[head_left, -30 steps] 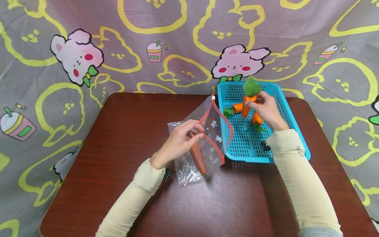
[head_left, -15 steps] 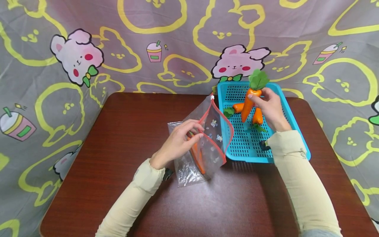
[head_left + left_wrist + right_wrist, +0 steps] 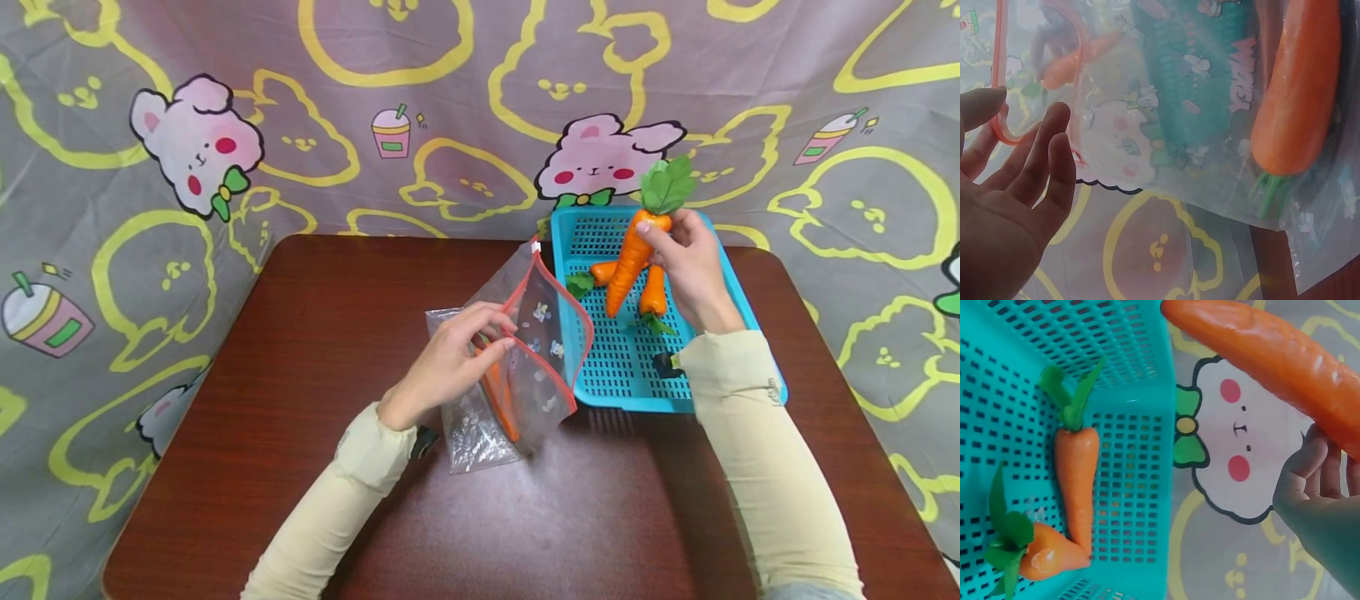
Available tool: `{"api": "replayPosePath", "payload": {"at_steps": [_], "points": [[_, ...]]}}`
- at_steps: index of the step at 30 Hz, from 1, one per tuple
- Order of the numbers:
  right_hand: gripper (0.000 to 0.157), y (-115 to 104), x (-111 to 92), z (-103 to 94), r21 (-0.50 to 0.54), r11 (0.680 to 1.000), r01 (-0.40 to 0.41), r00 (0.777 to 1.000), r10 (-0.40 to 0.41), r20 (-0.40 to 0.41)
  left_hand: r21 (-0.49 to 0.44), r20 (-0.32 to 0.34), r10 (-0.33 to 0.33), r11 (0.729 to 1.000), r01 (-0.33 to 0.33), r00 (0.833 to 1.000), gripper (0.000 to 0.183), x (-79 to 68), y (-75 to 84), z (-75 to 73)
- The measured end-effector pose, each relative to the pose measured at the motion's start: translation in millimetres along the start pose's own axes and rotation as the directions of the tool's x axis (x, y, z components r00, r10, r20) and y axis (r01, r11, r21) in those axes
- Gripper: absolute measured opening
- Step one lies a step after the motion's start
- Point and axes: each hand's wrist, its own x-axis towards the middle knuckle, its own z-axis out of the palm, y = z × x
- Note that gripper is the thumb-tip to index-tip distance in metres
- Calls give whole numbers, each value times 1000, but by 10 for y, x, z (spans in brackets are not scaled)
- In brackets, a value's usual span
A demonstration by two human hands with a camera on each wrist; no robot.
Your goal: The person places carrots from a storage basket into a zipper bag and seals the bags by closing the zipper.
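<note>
"Okay, far left first, what have you got?"

"Dark wooden table [image 3: 292, 358], patterned cloth [image 3: 450, 83] hanging behind. Next, left hand [image 3: 453, 358], pale sleeve: thumb and finger pinching the rim of the zip bag [image 3: 553, 375], other fingers loose."

"Bag state?"

"Clear, small printed pictures, red zip edge, mouth gaping toward the right. White slider at the far end. Bagged carrot [image 3: 498, 400] inside, green end up by the hand, tip toward the person."

"Then?"

"Blue basket [image 3: 637, 406], slotted, just right of the bag. Bag edge overlaps its left side in the head view; can't tell if they touch."

"Contents?"

"Two. Left-lying carrot [image 3: 602, 272], leaves to the left. Right-lying carrot [image 3: 653, 293], leaves toward the person. Right wrist view has their narrow ends meeting."

"And the raised one?"

"Held carrot [image 3: 628, 258]: over the basket, tilted, leaves at the top, tip down and left, clear of the two below."

"Right hand?"

"Right hand [image 3: 697, 267], pale sleeve too: gripping that carrot near its leafy end, thumb on the near side."
</note>
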Motion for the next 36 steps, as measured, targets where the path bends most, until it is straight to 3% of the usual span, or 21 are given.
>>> {"api": "replayPosePath", "payload": {"at_steps": [5, 11, 26, 36], "points": [[26, -53, -16, 30, 139, 989, 47, 999, -45, -18, 0, -1, 9, 1000, -9, 1000, 16, 3, 7, -3], [25, -118, -40, 63, 239, 969, 56, 998, -54, -16, 7, -4, 7, 1000, -7, 1000, 16, -5, 16, -12], [21, -241, -100, 189, 300, 951, 70, 995, -87, 44, 18, -18, 26, 1000, -26, 1000, 14, -19, 13, -16], [25, -318, -204, 354, 301, 953, 36, 997, -53, 49, 17, -28, 30, 999, -30, 999, 14, -22, 0, -6]]}}
